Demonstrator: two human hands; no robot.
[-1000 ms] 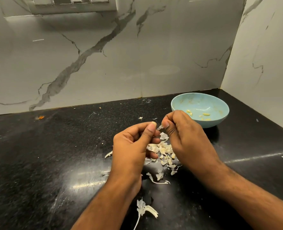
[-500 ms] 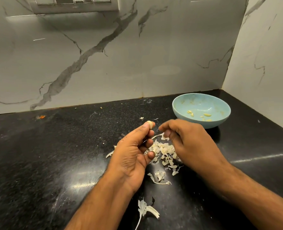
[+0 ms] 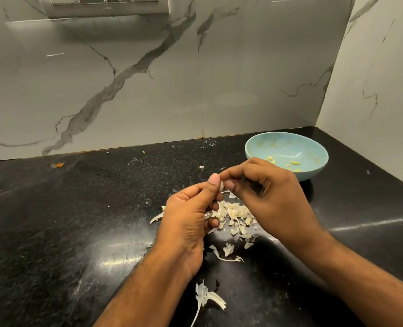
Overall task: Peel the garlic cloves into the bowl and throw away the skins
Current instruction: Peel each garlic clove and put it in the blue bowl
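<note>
My left hand (image 3: 188,215) pinches a small pale garlic clove (image 3: 221,185) between thumb and fingertips, above the black counter. My right hand (image 3: 266,199) meets it from the right, with thumb and forefinger pinching at the same clove. Most of the clove is hidden by the fingertips. Under both hands lies a heap of papery garlic skins (image 3: 236,215). The light blue bowl (image 3: 313,149) stands behind my right hand, near the corner, with several peeled cloves (image 3: 295,163) inside.
Loose skin scraps (image 3: 226,252) lie nearer me, and a garlic stem piece with skin (image 3: 207,299) sits at the front. The black counter (image 3: 77,220) meets marble walls at the back and right. A small orange fleck (image 3: 59,164) lies at the back left.
The two hands, slightly apart half a second ago, have come together on the clove. My right fingertips have moved up and left onto it.
</note>
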